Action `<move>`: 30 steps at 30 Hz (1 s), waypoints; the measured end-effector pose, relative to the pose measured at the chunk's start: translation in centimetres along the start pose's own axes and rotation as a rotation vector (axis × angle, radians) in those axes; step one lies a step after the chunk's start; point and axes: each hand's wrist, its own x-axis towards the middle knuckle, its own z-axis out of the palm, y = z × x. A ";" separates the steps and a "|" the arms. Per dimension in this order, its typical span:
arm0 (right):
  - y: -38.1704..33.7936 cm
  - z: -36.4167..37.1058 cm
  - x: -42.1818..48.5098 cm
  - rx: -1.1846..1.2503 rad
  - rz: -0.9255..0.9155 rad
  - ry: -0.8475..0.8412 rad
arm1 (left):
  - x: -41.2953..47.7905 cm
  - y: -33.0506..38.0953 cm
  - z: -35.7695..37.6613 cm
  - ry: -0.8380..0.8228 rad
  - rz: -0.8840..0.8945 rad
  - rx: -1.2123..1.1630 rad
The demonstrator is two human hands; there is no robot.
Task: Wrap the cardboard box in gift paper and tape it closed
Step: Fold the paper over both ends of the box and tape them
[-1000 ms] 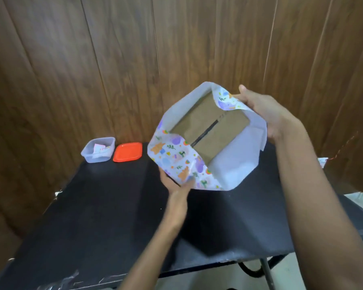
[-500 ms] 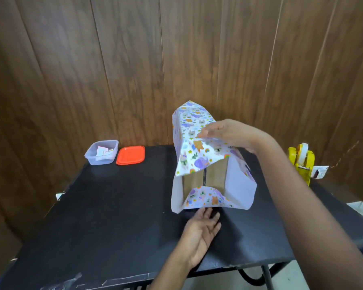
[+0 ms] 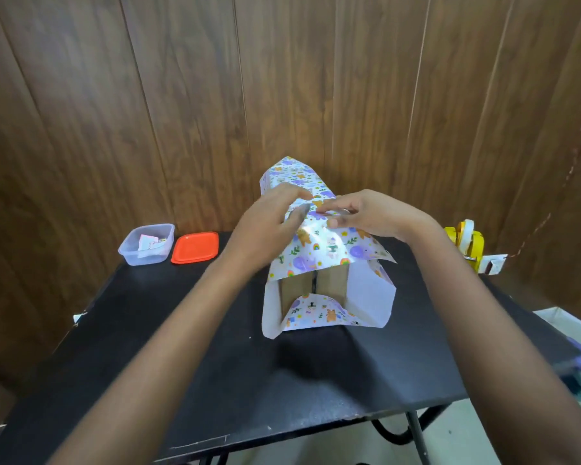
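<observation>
The cardboard box [image 3: 329, 284] stands on the black table [image 3: 148, 347], covered by animal-print gift paper [image 3: 326, 251]. Its near end is uncovered, with white paper flaps at both sides and a printed flap folded up at the bottom. My left hand [image 3: 269, 223] lies on the top left of the wrapped box, fingers over the ridge and thumb on the paper. My right hand [image 3: 373, 213] presses its fingertips on the paper's top from the right. The fingertips of the two hands nearly meet. The top flap juts out toward me.
A yellow tape dispenser [image 3: 467, 245] stands at the table's right edge. A clear plastic container [image 3: 146, 245] and an orange lid [image 3: 195, 248] sit at the back left. A wooden panel wall rises right behind the table.
The box was lifted and tilted a second ago and now stands on the table. My left hand rose from the table in front of it to the paper on top, beside my right hand.
</observation>
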 end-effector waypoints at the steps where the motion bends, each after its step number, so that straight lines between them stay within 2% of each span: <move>1: 0.1 -0.1 0.2 -0.027 -0.003 -0.012 | 1.3 -0.8 0.5 -0.140 -0.033 0.076; 3: 0.3 0.0 0.4 -0.079 -0.024 -0.020 | 2.4 -2.2 0.9 -0.365 -0.107 0.127; 5: 0.7 -0.1 0.3 -0.137 -0.037 -0.018 | 2.3 -3.0 1.1 -0.466 -0.123 0.209; 8: 1.2 -0.2 0.1 -0.237 -0.074 -0.053 | 1.8 -3.3 0.7 -0.443 -0.091 0.275; 14: 0.8 0.6 0.9 -0.280 -0.067 -0.002 | 1.8 -2.0 1.3 -0.418 -0.094 0.542; 18: 1.1 0.4 0.8 -0.341 -0.065 -0.030 | 1.7 -2.0 1.2 -0.422 -0.115 0.580; 21: 1.3 0.2 0.8 -0.351 -0.078 -0.031 | 1.6 -2.2 1.0 -0.421 -0.130 0.421; 22: 1.3 0.3 0.8 -0.338 -0.075 -0.030 | 1.4 -2.6 0.7 -0.401 -0.175 0.262; 24: 1.5 0.4 0.9 -0.314 -0.068 -0.025 | -0.1 -2.8 -0.3 -0.326 -0.279 -0.202; 25: 1.6 0.4 0.9 -0.306 -0.066 -0.025 | -1.4 -2.7 -0.7 -0.291 -0.297 -0.370; 26: 1.6 0.3 0.8 -0.297 -0.066 -0.022 | -3.1 -2.5 -0.8 -0.278 -0.303 -0.440; 28: 1.5 0.2 0.6 -0.288 -0.072 -0.021 | -6.8 -1.9 0.4 -0.211 -0.336 -0.397; 30: 1.1 0.1 0.5 -0.283 -0.079 -0.017 | -8.9 -1.1 2.7 -0.076 -0.320 -0.220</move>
